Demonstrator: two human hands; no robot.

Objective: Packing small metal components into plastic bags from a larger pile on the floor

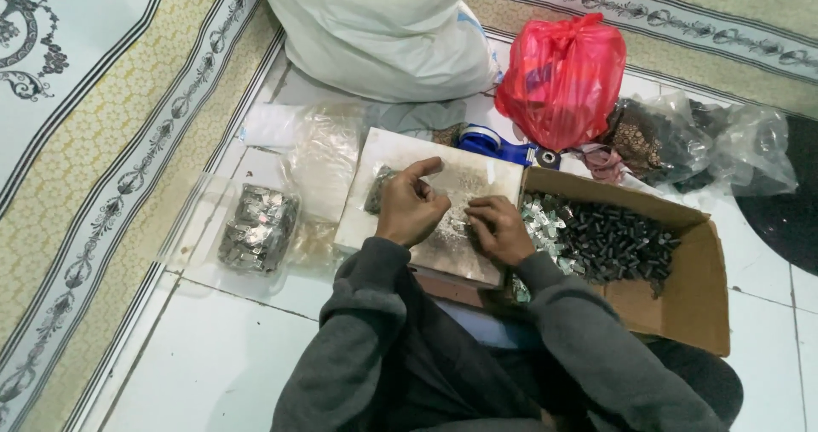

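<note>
Left hand (411,206) curled, pinching a small grey packet (379,190) at its 10 o'clock. Right hand (498,226) closed over tiny pieces on a pale work board (388,155), steadied flat. Cardboard box (682,300) of dark parts at 3 o'clock, within reach; filled clear bag (256,227) at 9 o'clock.

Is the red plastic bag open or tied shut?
Tied shut. The red plastic bag is bunched into a knot at its top, and it bulges full.

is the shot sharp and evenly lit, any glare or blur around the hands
Head view: soft, even light and weak shadows; mild glare on the clear plastic bag and white floor tiles; the left hand and right hand look slightly soft, so the small pieces on the board stay indistinct; edges bend a little.
</note>
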